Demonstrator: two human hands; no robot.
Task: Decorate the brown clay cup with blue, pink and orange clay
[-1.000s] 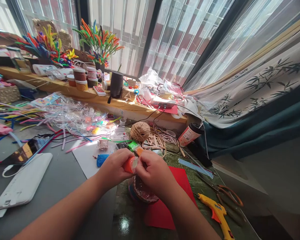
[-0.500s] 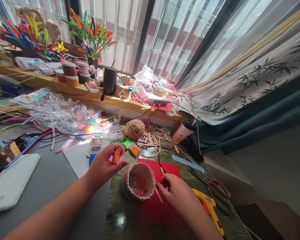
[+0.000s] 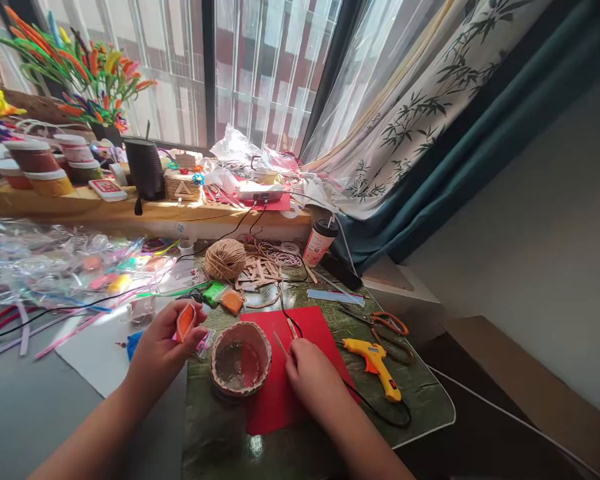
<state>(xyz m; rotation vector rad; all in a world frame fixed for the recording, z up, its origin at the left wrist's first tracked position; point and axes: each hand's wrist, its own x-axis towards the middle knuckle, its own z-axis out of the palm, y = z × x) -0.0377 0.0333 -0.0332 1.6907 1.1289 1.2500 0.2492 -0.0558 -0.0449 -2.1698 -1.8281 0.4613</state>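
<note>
My left hand [image 3: 156,348] holds up a small open packet of orange clay [image 3: 185,323], gripped between thumb and fingers. My right hand [image 3: 314,375] is over the red sheet [image 3: 273,408], its fingers pinched on a thin wooden craft stick [image 3: 280,343] that points up and left. A second pale stick [image 3: 292,328] lies just beyond those fingers. Between my hands stands a round pot [image 3: 241,359] with a scalloped rim; something clear and shiny shows inside it.
A yellow glue gun [image 3: 374,363] and orange-handled pliers [image 3: 390,323] lie to the right. Behind are a twine ball [image 3: 225,259], loose wooden sticks [image 3: 261,271], green clay [image 3: 214,293], another orange clay packet [image 3: 232,301] and a paper cup [image 3: 319,243]. Plastic bags crowd the left.
The camera has turned right, so things sit further left in view. My right hand has closed on a craft stick from the red sheet. My left hand still holds the orange clay packet.
</note>
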